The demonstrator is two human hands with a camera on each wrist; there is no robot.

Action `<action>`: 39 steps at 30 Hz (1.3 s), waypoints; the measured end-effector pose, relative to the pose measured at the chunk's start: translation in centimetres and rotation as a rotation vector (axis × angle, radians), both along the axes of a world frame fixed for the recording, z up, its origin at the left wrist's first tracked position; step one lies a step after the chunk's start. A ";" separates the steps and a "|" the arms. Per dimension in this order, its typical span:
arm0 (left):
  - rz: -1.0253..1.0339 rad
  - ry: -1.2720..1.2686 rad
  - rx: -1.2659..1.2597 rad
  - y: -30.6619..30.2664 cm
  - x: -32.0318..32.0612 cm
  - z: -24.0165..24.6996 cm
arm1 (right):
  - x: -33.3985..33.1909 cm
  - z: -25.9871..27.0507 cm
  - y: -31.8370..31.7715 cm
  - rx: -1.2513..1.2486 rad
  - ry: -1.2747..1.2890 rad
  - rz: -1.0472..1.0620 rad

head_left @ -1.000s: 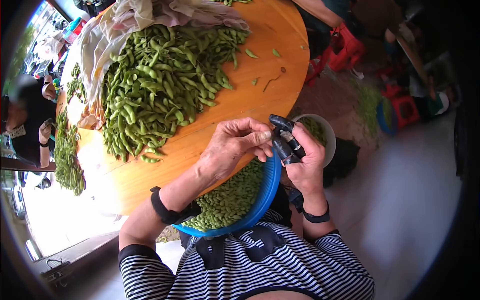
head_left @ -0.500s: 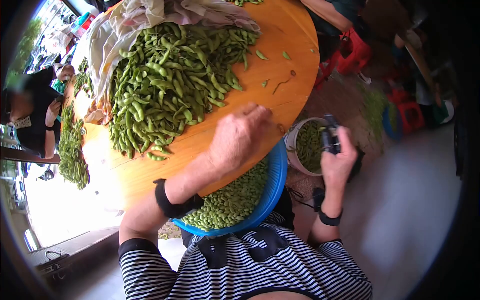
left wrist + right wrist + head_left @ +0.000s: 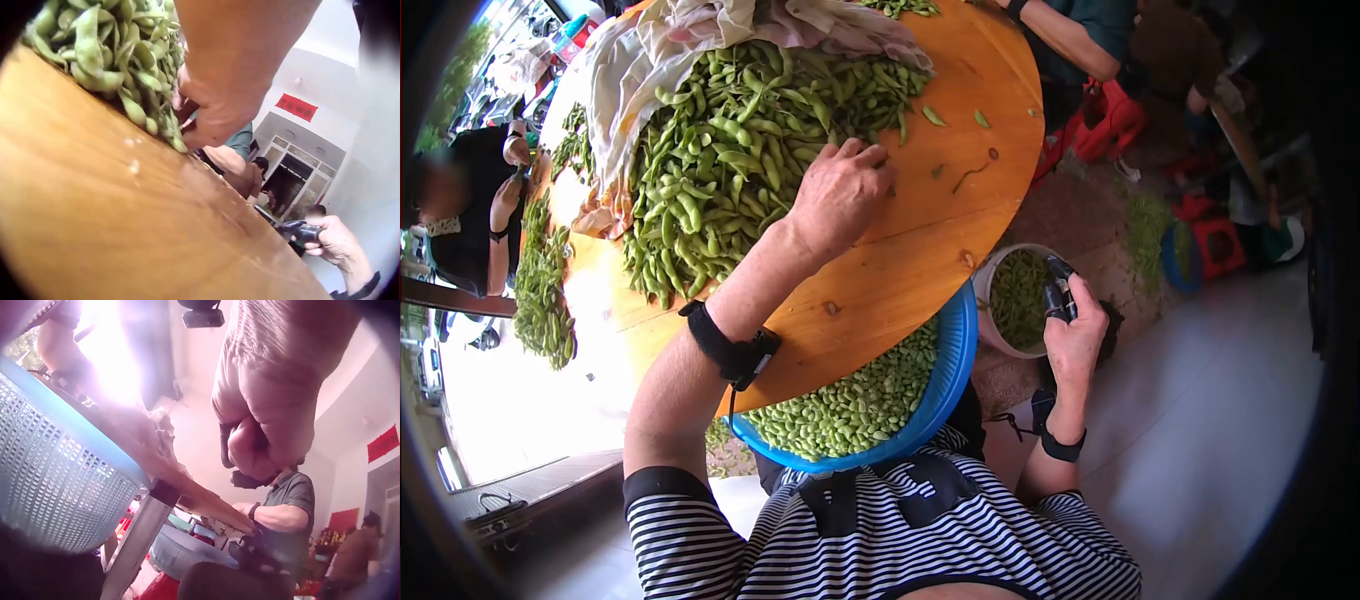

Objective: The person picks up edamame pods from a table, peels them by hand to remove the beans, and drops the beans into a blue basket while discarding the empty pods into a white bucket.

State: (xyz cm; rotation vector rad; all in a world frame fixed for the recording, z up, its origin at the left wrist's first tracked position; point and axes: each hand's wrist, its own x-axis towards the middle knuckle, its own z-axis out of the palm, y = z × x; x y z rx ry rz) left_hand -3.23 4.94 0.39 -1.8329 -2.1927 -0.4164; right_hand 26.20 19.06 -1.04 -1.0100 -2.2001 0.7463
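In the head view, my left hand (image 3: 840, 195) is at the right edge of the heap of green pods (image 3: 720, 150), its fingers curled down. The left wrist view has the hand (image 3: 219, 106) with fingers bent against the outermost pods (image 3: 134, 81); its fingertips are partly hidden. My right hand (image 3: 1075, 335) hovers at the right rim of a white bucket (image 3: 990, 325) of pods. Black wraps (image 3: 1057, 295) cover some of its fingers, which are curled with no object visible in them. Below the table edge, a blue basket (image 3: 963, 360) holds shelled green beans (image 3: 840, 420).
A pale cloth (image 3: 615, 100) lies around the heap's far side on the round wooden table (image 3: 940, 235). A few loose pods (image 3: 933, 116) lie right of it. Other people sit at the left (image 3: 470, 210) and far right (image 3: 1065, 40). Red stools (image 3: 1105, 125) stand beyond.
The hands, together a second ago, are apart. My left hand has moved up and left to the heap; my right has gone right, to the bucket. The view has shifted slightly.
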 end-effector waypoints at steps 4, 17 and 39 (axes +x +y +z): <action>-0.036 -0.086 0.010 -0.6 0.4 -0.1 | -0.5 0.0 -0.5 -0.075 0.048 0.065; 0.004 -0.283 0.150 -2.5 3.1 1.7 | -4.8 3.2 -4.3 -0.533 0.172 0.319; 0.091 -1.798 0.172 -7.8 8.9 1.1 | -6.7 2.8 -7.3 -0.914 0.375 0.723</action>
